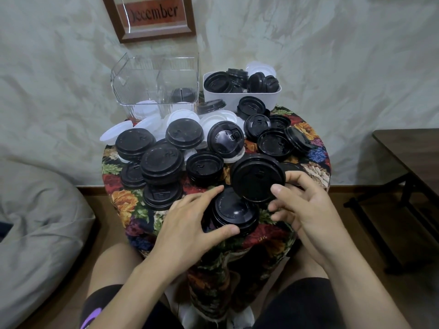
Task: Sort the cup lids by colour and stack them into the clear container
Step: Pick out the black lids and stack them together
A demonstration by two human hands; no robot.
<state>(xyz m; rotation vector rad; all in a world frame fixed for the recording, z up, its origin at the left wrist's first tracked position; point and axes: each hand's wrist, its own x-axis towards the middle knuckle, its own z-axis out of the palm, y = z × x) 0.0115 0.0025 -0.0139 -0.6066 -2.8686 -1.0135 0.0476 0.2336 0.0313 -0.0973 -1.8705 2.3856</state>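
Note:
Many black cup lids (161,160) and white cup lids (221,119) lie scattered and piled on a small round table with a floral cloth (123,203). My right hand (301,205) pinches one black lid (256,179), tilted up above the front of the table. My left hand (190,219) grips a short stack of black lids (234,213) at the front edge, thumb in front, fingers behind. The clear container (154,84) stands at the back left; a few white lids lie in its left part and black ones in its right part.
A white bin (259,97) at the back right holds more black and white lids. A grey cushion (35,222) lies on the floor at the left. A dark wooden table (408,157) stands at the right. The wall is close behind.

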